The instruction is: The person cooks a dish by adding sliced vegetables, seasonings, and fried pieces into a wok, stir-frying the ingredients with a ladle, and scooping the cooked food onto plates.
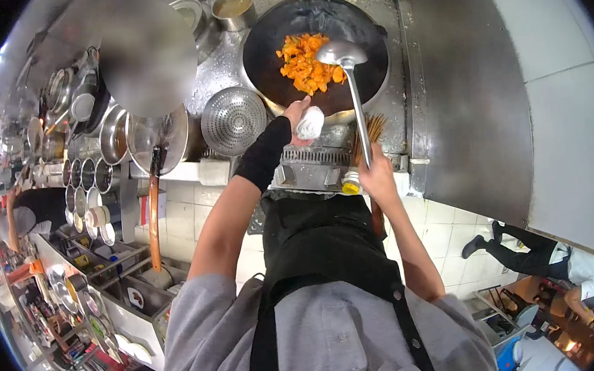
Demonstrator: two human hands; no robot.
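Observation:
A dark wok [265,61] sits on the stove, with orange chunks of food [304,61] in its middle. My left hand [296,115], below a black wrist sleeve, is closed on a folded white cloth [311,123] at the near rim of the wok. The fingers of my right hand [379,175] are wrapped round the handle of a metal ladle [343,54]. The ladle's bowl hangs over the right side of the food; I cannot tell whether it touches. Close to my right hand stand a bamboo brush [375,126] and a yellow-capped container [350,182].
A perforated strainer [233,120] lies left of the wok, and a metal pot [233,9] stands behind it. A pan with a wooden handle [155,223] juts toward me. A metal wall panel [468,79] bounds the right side. Other people are at far left and lower right [580,267].

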